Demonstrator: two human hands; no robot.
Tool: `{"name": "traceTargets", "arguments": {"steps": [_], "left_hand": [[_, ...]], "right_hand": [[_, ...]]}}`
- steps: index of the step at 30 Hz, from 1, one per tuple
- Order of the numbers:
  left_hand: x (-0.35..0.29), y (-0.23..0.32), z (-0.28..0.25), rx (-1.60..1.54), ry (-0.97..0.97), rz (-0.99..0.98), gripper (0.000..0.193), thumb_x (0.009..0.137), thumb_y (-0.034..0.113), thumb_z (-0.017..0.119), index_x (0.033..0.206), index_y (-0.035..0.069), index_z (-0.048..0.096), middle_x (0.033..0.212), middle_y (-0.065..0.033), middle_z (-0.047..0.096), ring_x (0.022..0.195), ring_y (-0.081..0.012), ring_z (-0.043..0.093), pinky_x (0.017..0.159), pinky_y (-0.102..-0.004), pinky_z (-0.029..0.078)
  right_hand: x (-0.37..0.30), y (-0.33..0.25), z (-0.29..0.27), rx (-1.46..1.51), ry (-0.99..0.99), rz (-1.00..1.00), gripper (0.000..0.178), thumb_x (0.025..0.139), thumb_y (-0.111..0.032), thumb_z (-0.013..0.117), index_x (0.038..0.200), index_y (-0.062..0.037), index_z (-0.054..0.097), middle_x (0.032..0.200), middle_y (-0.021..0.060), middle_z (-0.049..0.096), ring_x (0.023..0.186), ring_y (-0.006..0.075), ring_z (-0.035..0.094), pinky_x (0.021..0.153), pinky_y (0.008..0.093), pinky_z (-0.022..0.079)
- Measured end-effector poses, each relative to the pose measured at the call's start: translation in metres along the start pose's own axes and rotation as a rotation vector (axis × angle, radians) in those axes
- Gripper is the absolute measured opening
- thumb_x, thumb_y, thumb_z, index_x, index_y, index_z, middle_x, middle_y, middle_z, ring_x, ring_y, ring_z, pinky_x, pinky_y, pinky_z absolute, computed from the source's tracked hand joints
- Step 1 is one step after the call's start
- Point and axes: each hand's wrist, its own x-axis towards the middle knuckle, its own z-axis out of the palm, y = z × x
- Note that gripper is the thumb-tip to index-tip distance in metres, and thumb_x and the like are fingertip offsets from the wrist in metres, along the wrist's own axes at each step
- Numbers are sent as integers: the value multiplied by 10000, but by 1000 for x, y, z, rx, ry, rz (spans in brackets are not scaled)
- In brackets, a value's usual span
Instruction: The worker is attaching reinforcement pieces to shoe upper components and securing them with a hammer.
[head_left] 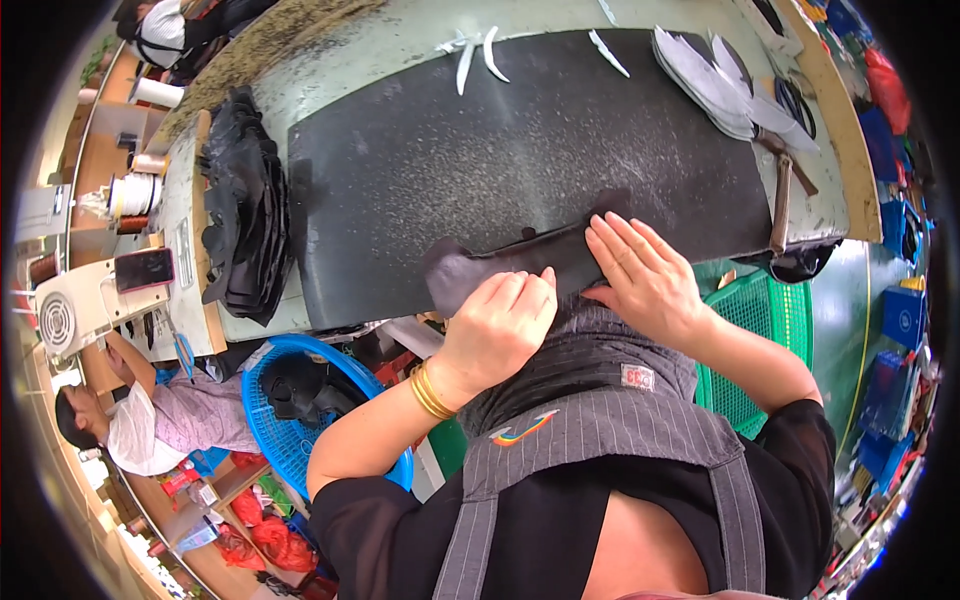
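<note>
A soft, dark, leather-like piece with a rounded left end (pixel 525 257) lies along the six o'clock edge of a broad black rectangular mat dusted with pale specks (pixel 470 150). The person's bare left hand (pixel 498 325) curls at the piece's near edge, fingers bunched and seemingly pinching it, though the thumb's contact is hidden. The bare right hand (pixel 642 280) is unclenched, its fingers extended and laid flat over the piece's three o'clock end, grasping nothing visible.

Taking the piece as the clock's centre, a thick pile of floppy black cut pieces (pixel 248 210) stands toward ten o'clock, beyond the mat. Smooth, pale grey leaf-shaped pieces (pixel 700 85) fan out between one and two o'clock, and a hammer-like tool with a wooden handle (pixel 782 205) lies between two and three. A blue plastic openwork basket (pixel 255 400) holding dark pieces sits at eight o'clock.

As a judgement, this one piece is partway through being smoothed or folded: it lies spread under both hands, not yet set aside. Whether the pile and the basket hold finished or waiting pieces cannot be told.
</note>
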Motion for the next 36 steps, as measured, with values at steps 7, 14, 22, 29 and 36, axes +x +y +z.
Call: {"name": "traceTargets", "arguments": {"steps": [7, 14, 22, 29, 36], "left_hand": [[-27, -4, 3, -373, 174, -134, 262, 827, 114, 624, 1057, 13, 698, 969, -87, 666, 925, -231, 674, 795, -325, 571], [-60, -101, -68, 27, 810, -731, 209, 828, 56, 681, 1030, 74, 730, 1071, -89, 705, 942, -265, 679, 781, -371, 567], [-168, -222, -79, -66, -204, -1244, 940, 639, 548, 843, 1332, 13, 502, 1358, -247, 533, 1304, -392, 479, 1063, -492, 424], [-203, -220, -61, -29, -8, -1066, 1168, 616, 638, 840, 1440, -60, 392, 1449, -240, 450, 1362, -438, 390, 1138, -508, 308], [-279, -345, -86, 258, 600, -1254, 335, 971, 317, 636, 1004, -12, 691, 982, -188, 696, 943, -354, 657, 865, -439, 507]], "right_hand": [[15, -7, 1, 346, 203, -299, 409, 708, -120, 658, 1085, 33, 694, 1126, 177, 704, 1058, 319, 688, 951, 429, 552], [33, 6, -51, 291, 489, -6, 282, 803, 35, 692, 1085, 43, 677, 1075, 186, 711, 957, 362, 696, 867, 418, 555], [78, -28, -8, 390, 229, -45, 203, 828, -49, 729, 1021, 0, 691, 999, 171, 709, 900, 356, 686, 799, 416, 557], [222, -68, 14, 794, -148, 52, 322, 930, -238, 694, 1091, 39, 655, 995, 188, 706, 875, 328, 691, 806, 388, 553], [337, -132, 85, 477, -41, -32, 865, 913, -639, 575, 1358, 97, 476, 1353, 263, 538, 1298, 401, 455, 1102, 456, 372]]}}
